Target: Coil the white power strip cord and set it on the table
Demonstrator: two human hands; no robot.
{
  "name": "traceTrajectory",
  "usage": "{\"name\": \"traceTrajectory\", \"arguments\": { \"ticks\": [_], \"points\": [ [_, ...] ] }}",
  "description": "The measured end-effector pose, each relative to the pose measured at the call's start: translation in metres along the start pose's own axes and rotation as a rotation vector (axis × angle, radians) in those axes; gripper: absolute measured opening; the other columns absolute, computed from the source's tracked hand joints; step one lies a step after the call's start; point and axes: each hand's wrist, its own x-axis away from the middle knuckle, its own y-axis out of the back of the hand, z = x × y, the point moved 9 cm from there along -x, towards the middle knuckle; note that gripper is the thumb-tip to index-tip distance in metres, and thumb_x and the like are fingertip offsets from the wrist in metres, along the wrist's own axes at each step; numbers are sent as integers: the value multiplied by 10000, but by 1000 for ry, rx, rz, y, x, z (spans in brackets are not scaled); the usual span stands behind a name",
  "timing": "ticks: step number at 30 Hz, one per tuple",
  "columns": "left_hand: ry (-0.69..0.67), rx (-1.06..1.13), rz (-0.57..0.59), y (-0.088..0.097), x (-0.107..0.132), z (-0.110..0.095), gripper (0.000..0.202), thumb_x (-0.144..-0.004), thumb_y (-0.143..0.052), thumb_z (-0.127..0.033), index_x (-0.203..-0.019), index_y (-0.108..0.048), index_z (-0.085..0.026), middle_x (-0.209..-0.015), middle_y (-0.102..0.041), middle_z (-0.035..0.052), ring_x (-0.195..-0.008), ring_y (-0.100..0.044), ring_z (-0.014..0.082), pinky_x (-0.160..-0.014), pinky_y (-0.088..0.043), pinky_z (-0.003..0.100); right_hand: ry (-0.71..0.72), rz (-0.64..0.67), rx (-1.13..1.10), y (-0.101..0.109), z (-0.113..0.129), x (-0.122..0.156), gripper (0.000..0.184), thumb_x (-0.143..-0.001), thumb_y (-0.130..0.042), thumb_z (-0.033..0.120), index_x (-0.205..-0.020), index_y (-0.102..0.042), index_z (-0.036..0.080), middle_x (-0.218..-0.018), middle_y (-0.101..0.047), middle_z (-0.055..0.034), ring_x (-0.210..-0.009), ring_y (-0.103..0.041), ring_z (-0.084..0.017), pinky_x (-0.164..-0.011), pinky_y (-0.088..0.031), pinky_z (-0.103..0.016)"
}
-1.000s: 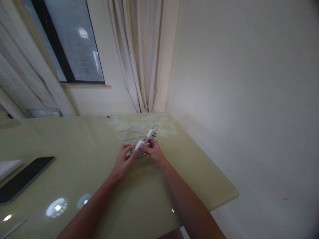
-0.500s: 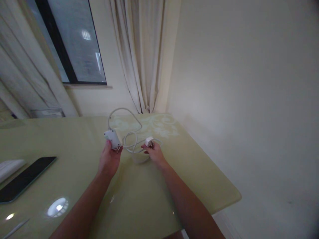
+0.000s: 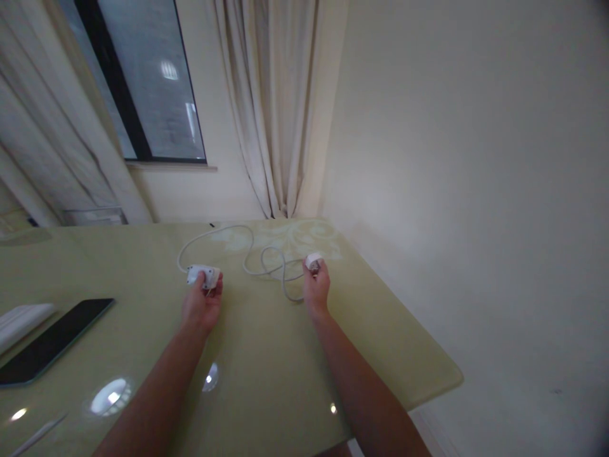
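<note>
My left hand (image 3: 202, 306) is closed on a small white power strip (image 3: 195, 275), its thumb lying on the face that shows dark screw holes. In my right hand (image 3: 316, 289) is a white plug (image 3: 313, 259), gripped between thumb and fingers with its prongs toward me. A white cord (image 3: 247, 254) runs from the power strip in a wide arc, then loops loosely over the table toward the plug. Both hands are just above the tabletop, well apart from each other.
On the left of the glossy pale green table (image 3: 266, 381) lie a black tablet-like slab (image 3: 59, 339), a white box-like object (image 3: 21, 322) and a thin white stick (image 3: 38, 437). A wall (image 3: 451, 222) borders the right side; curtains (image 3: 271, 114) hang behind.
My hands have moved apart: the left slightly left with the power strip, now turned more sideways, the right to the right with the plug. The cord's loops have spread out.
</note>
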Motion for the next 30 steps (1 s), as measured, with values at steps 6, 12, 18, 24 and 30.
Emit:
{"name": "traceTrajectory", "arguments": {
  "ticks": [6,12,18,24,30],
  "points": [
    [100,0,-13,4,1,7,206,-1071,-547,-278,-918,-636,-172,-803,-675,9,-622,-663,65,-619,-583,136,-145,172,19,-15,-2,9,295,-940,-567,506,-1059,-588,237,-823,-699,-26,-597,-631,-203,-618,-480,-316],
    [174,-30,30,-7,16,18,257,-1090,-511,-330,-949,-635,-154,-834,-675,29,-594,-636,54,-607,-577,126,462,575,194,-50,62,55,215,-928,-558,167,-1096,-657,256,-1122,-737,-96,-1055,-702,-248,-919,-530,-351],
    [269,-194,123,-19,35,58,198,-1057,-529,-199,-944,-660,-103,-810,-707,92,-609,-667,125,-567,-586,203,849,764,156,-69,94,105,96,-939,-623,186,-1022,-609,231,-1062,-715,-110,-994,-676,-225,-878,-537,-331],
    [252,-228,147,-23,40,74,188,-1063,-489,-134,-975,-654,-147,-864,-761,96,-729,-736,139,-647,-586,197,570,450,-214,-30,104,74,230,-924,-709,335,-818,-523,250,-835,-641,-39,-799,-636,-197,-752,-505,-328],
    [333,-121,214,-28,42,71,243,-1064,-466,-116,-983,-694,-140,-891,-768,76,-782,-759,151,-739,-641,273,176,625,-450,-42,95,68,362,-994,-615,505,-783,-647,213,-829,-684,-55,-751,-626,-178,-718,-499,-320]
  ]
}}
